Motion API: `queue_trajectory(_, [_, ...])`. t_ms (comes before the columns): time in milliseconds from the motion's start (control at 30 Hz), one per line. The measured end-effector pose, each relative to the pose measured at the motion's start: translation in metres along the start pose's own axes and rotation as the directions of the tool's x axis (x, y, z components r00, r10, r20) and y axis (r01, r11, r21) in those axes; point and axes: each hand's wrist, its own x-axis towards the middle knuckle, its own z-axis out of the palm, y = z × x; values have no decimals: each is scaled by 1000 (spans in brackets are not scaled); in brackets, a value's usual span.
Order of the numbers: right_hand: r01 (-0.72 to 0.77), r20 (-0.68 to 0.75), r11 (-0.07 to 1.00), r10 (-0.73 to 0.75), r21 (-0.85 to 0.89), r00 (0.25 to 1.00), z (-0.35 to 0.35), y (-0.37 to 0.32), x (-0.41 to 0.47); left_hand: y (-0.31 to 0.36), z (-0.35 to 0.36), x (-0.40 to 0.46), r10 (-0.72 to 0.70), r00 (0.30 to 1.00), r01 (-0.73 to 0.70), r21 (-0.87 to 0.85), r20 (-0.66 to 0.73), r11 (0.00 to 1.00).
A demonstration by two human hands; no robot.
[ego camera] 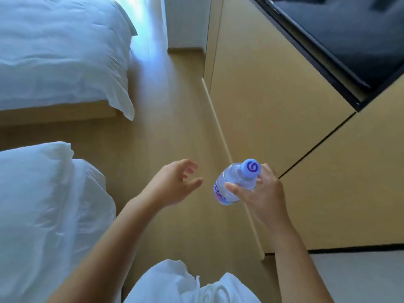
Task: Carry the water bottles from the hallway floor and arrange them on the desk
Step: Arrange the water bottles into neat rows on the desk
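Note:
My right hand [265,194] grips a clear plastic water bottle [235,182] with a light blue cap bearing a purple swirl and a colourful label. I hold the bottle upright over the wooden floor, cap toward the camera. To its left, my left hand [175,184] hangs empty, fingers spread and slightly curled, a short gap away from the bottle. No desk and no other bottles are in view.
Two beds with white bedding [54,53] [43,215] line the left side. A tan wooden wall panel [273,95] with a dark TV screen [349,33] runs along the right. A strip of wooden floor [175,127] leads ahead between them toward a bright window.

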Motion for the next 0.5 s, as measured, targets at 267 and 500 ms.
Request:
queue_trajectory(267, [51, 72, 995, -57, 90, 996, 85, -63, 91, -54, -88, 45, -70, 978, 86, 74, -196, 994])
queue_trajectory(500, [40, 229, 984, -80, 174, 970, 146, -85, 197, -90, -144, 136, -133, 965, 157, 94, -225, 983])
